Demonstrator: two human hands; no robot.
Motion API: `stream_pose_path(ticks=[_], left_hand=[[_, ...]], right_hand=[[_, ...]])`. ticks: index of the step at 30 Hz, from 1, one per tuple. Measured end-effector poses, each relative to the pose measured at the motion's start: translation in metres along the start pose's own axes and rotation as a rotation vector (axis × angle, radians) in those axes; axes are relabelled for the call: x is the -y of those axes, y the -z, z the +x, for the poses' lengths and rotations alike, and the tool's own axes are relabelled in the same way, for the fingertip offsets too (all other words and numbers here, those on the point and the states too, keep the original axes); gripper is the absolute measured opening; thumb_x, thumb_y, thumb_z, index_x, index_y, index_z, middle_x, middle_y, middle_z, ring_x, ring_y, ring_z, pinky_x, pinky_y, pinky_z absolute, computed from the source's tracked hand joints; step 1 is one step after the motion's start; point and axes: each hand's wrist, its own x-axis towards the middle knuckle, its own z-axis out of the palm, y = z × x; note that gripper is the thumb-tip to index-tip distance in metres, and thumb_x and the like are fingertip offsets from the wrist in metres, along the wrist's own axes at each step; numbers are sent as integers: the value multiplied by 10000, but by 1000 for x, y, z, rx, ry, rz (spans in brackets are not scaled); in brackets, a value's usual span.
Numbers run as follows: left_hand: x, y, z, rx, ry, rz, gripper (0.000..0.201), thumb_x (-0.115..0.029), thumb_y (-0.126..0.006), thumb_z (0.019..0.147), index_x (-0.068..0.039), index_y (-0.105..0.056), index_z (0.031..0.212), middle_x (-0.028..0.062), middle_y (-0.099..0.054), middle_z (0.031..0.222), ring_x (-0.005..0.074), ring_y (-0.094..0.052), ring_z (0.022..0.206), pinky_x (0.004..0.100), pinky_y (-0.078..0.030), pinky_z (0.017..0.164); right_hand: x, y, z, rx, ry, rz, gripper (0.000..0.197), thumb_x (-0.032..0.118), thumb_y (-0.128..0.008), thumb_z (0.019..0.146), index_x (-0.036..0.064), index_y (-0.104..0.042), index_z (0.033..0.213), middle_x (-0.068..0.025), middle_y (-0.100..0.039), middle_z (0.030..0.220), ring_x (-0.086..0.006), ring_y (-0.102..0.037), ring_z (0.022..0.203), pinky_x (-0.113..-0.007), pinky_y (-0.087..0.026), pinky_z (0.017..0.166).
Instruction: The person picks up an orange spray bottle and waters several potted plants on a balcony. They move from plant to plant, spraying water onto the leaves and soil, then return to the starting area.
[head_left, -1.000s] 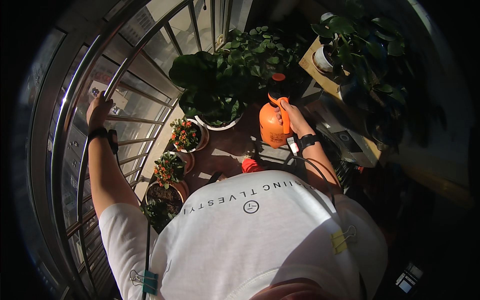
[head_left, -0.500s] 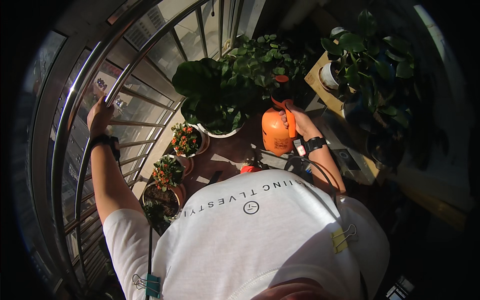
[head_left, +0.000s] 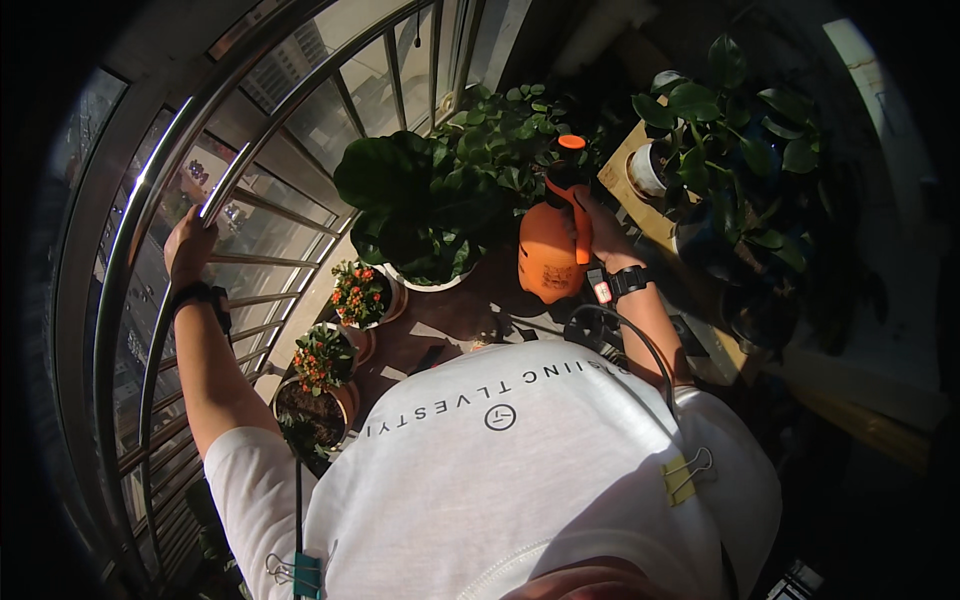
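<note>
My left hand (head_left: 190,247) is closed around a shiny metal rail (head_left: 228,183) of the window guard on the left. An orange pressure sprayer (head_left: 549,255) hangs from my right hand (head_left: 601,232), whose fingers are wrapped round its orange handle and partly hidden behind it. The sprayer's round pump knob (head_left: 571,142) points away from me, in front of dark foliage. Just left of the sprayer grows a large broad-leaved plant (head_left: 400,185) in a white pot (head_left: 436,286). The sprayer's nozzle cannot be made out.
Two small plants with orange-red flowers (head_left: 361,291) stand in pots along the railing, beside a pot of dark soil (head_left: 310,412). On the right, a wooden stand (head_left: 618,180) bears a white pot (head_left: 645,169) with trailing leaves. Leafy greenery (head_left: 510,130) fills the far corner.
The sprayer in my right hand has shifted away from me and tipped slightly, its knob nearer the far foliage. My left hand stays on the rail; the view has turned a little.
</note>
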Motion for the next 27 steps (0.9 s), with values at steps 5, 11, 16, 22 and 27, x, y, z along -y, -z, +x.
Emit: stream_pose_path(ticks=[5,11,16,22,27], left_hand=[[4,-6,3,-21,-4,-11,294,-302,-573,847,-158,-610,1101,146,-678,1020,362,-636,974,467,-515,828],[10,-12,7,3,-3,19,351,-298,-575,835,-146,-606,1149,148,-677,1033,360,-635,985,461,-514,843],[12,-12,7,-4,8,24,360,-294,-581,828,-148,-603,1156,151,-672,1047,360,-630,1002,460,-508,854],[13,-14,7,9,17,-9,349,-308,-610,824,-152,-600,1136,157,-667,1044,368,-623,1008,463,-505,848],[18,-19,8,7,-10,-51,339,-322,-610,832,-146,-601,1121,161,-666,1037,382,-624,993,475,-507,833]], right_hand=[[7,3,11,-8,103,89,436,487,-552,941,55,-609,924,-27,-582,689,-142,-547,572,-280,-442,521],[11,3,25,-1,221,123,393,435,-485,983,60,-600,963,-32,-569,696,-145,-534,594,-292,-457,564],[18,0,32,-11,235,160,373,420,-497,978,63,-604,973,-32,-571,688,-150,-539,586,-299,-450,539],[46,-18,37,-263,220,342,369,420,-479,984,65,-557,1044,-50,-559,710,-162,-521,571,-301,-464,545],[66,-19,49,-262,396,402,327,407,-459,988,97,-534,1063,-55,-551,721,-170,-511,571,-322,-459,535]])
